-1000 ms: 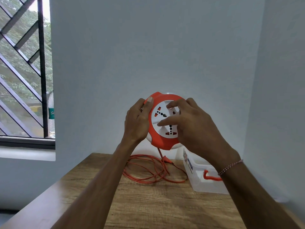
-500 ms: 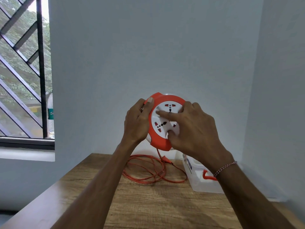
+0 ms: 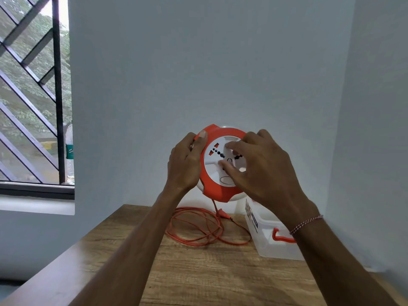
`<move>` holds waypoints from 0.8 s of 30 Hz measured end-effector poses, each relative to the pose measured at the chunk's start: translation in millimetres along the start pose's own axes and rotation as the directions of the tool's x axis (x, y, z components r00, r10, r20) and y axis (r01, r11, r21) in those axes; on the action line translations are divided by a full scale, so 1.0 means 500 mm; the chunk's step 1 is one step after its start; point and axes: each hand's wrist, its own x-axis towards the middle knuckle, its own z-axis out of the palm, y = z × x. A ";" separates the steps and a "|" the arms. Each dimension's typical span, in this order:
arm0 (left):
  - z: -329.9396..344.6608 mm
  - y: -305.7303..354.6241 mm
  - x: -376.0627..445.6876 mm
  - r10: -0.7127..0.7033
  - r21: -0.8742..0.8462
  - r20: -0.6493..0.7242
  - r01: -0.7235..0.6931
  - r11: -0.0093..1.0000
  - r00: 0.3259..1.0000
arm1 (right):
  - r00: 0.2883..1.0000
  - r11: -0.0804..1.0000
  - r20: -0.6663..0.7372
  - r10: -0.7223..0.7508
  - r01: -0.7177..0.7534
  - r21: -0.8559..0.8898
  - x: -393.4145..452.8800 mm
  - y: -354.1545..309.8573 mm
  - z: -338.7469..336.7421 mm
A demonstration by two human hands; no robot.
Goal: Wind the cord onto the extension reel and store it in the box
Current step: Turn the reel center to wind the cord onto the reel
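I hold the round orange-and-white extension reel (image 3: 217,186) upright in the air above the table. My left hand (image 3: 185,164) grips its orange rim on the left side, thumb on the front edge. My right hand (image 3: 262,171) lies over the white socket face, fingers curled and pressing on the centre disc. The orange cord (image 3: 198,228) hangs from the reel's bottom and lies in loose loops on the wooden table (image 3: 198,272). A clear plastic box (image 3: 271,246) with an orange latch stands at the right, partly behind my right forearm.
Grey walls close in behind and to the right of the table. A barred window (image 3: 33,96) is at the left, with a plastic bottle (image 3: 70,155) on its sill. The table's left edge runs diagonally toward me.
The white socket disc has turned under my right hand's fingers, which have shifted over the face. My left hand stays on the rim. The cord loops on the table look slightly smaller.
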 end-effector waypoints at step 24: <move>-0.002 0.009 0.000 0.024 -0.005 -0.020 -0.025 1.000 1.000 | 0.988 0.991 0.094 0.123 -0.117 -0.065 -0.007 -0.027 -0.015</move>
